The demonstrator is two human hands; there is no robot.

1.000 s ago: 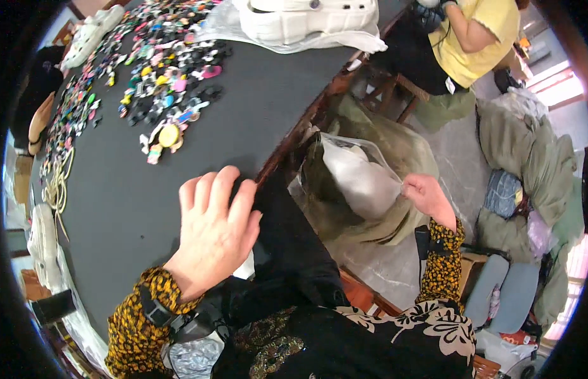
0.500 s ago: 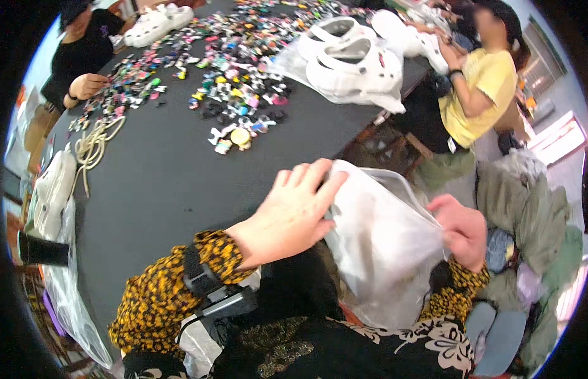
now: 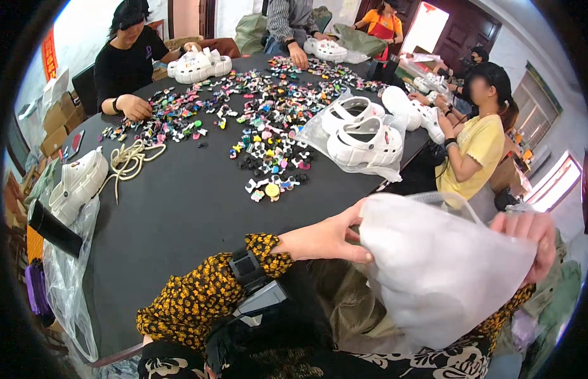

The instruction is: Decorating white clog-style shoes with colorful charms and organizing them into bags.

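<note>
A frosted white plastic bag (image 3: 439, 271) is spread above my lap, off the table's near right edge. My right hand (image 3: 533, 237) is closed on the bag's upper right edge, fingers curled. At the opposite edge my left hand (image 3: 335, 237) holds the bag, its thumb in front and its fingertips hidden behind the plastic. Something whitish fills the bag, but its shape is blurred. Farther off, beyond the bag, a pair of white clogs (image 3: 366, 148) rests on clear plastic at the table's right side.
Colourful shoe charms (image 3: 268, 145) lie heaped across the dark table (image 3: 174, 221). At left are a white clog (image 3: 79, 183), a coil of cream cord (image 3: 133, 159), a black cylinder (image 3: 54, 228) and clear plastic (image 3: 69, 278). Several people work around the table, one in a yellow top (image 3: 474, 148).
Both hands have moved right with the bag, and the bag is spread wider between them. The view has tilted up, showing more of the room and the people at the far side.
</note>
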